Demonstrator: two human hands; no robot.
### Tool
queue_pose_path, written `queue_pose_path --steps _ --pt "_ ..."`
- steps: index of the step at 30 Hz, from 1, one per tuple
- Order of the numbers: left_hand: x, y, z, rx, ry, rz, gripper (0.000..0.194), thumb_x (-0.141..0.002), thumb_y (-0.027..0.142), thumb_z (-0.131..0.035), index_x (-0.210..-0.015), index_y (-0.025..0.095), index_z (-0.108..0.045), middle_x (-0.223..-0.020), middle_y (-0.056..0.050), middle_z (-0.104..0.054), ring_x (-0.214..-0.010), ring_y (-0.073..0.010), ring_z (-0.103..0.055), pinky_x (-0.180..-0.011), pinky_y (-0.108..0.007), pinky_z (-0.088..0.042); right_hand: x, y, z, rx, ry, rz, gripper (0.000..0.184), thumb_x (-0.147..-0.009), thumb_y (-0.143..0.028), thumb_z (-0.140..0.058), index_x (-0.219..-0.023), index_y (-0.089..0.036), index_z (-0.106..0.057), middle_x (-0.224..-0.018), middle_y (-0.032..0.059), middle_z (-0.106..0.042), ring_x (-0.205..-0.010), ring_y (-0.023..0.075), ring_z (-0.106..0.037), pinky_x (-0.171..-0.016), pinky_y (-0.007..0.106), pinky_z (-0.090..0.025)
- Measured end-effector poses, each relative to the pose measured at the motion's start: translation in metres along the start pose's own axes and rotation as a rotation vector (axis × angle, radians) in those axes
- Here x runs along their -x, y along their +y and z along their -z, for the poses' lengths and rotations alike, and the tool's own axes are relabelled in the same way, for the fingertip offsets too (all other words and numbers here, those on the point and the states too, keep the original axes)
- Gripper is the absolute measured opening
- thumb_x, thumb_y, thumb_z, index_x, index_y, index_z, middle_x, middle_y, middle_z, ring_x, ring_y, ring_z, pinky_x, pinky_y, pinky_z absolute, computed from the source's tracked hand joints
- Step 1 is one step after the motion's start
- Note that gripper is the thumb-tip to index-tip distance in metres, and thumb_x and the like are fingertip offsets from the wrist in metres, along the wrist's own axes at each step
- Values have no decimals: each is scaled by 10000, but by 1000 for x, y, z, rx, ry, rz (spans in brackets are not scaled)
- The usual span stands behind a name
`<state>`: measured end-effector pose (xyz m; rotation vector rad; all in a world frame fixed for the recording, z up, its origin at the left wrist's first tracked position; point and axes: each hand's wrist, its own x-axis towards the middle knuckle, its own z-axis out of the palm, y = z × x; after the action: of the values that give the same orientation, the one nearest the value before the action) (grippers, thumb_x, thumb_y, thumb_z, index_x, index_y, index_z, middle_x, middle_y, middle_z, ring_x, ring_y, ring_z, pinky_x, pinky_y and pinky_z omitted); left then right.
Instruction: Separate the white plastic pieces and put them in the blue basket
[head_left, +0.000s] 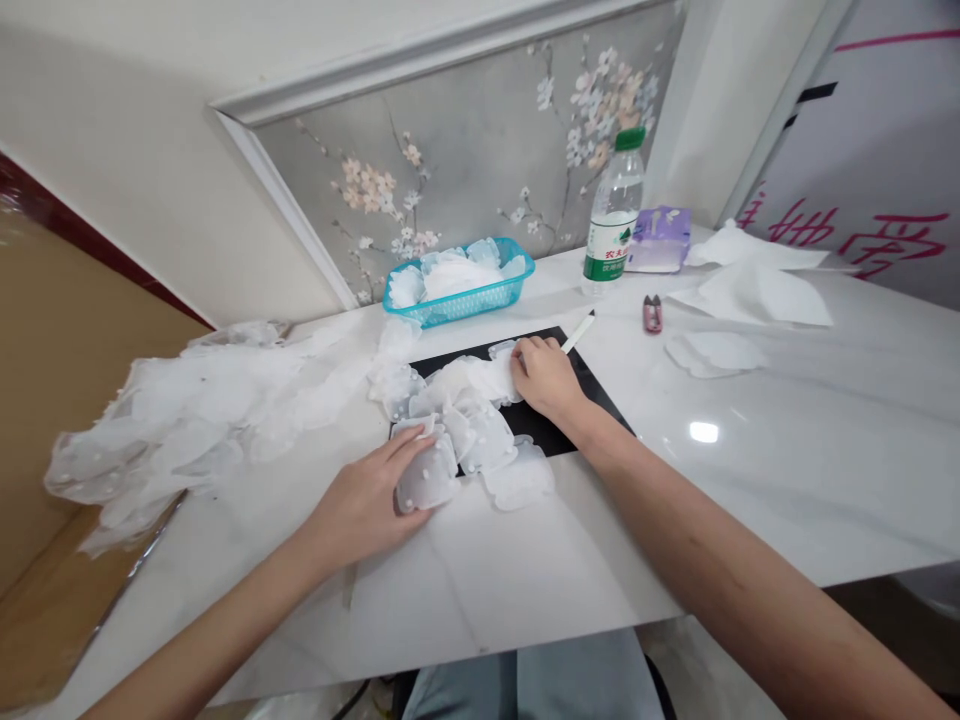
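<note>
- While the left hand (361, 507) curls around a sheer white petal (429, 490), holding it lightly, the right hand (546, 378) lies open, pressing a gathered strip (472, 382) onto a black mat (536, 428).
- Petals seem light, limp; edges look safest to hold, avoiding beads (421, 476).

Black mat (534, 432) partly hidden under white fabric (487, 440)
</note>
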<state>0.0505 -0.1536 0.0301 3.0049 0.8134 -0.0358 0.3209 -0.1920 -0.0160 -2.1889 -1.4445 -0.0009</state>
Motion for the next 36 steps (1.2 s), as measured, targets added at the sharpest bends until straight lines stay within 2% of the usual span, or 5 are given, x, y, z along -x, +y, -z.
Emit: queue_pose_path --steps 12,22,25,29,36 --pt "-8 -16 -12 -121 256 -211 473 -832 81 -325 -1235 183 -551 -1260 -48 -602 -1102 -174 -603 -881 -276 -517 0 0 1 -1 -8 2 251 -901 -182 -370 -990 -107 -591 -1062 144 -618 -975 281 -493 -823 362 -359" --pt "-51 -17 39 90 738 247 636 -815 237 -516 -1423 253 -329 -1160 -41 -665 -689 -151 -656 -675 -253 -529 -2 2 -4 1 21 15 238 -896 -177 -381 -976 -113 -596 -1038 138 -621 -958 272 -493 -817 355 -357" --pt "-66 0 15 149 534 110 635 -877 302 -450 -1466 265 -216 -1296 -67 -576 -997 -200 -642 -839 -309 -514 -2 3 -4 -10 23 14 245 -890 -171 -384 -986 -107 -600 -1032 136 -626 -962 281 -496 -822 359 -358" --pt "-74 18 -22 149 71 -135 675 -910 482 -371 -1488 224 -135 -1541 -110 -174 -1417 -296 -106 -1104 -536 -196 -2 4 -4 -31 29 11 245 -882 -156 -383 -973 -111 -606 -1014 133 -633 -950 284 -499 -821 366 -360" --pt "-53 39 -12 104 107 -319 756 -868 597 -381 -1486 226 -152 -1547 -124 -132 -1422 -320 -31 -1102 -587 -42 -3 4 -4 -53 31 15 226 -861 -146 -409 -970 -118 -605 -1035 134 -629 -958 282 -496 -819 365 -364"
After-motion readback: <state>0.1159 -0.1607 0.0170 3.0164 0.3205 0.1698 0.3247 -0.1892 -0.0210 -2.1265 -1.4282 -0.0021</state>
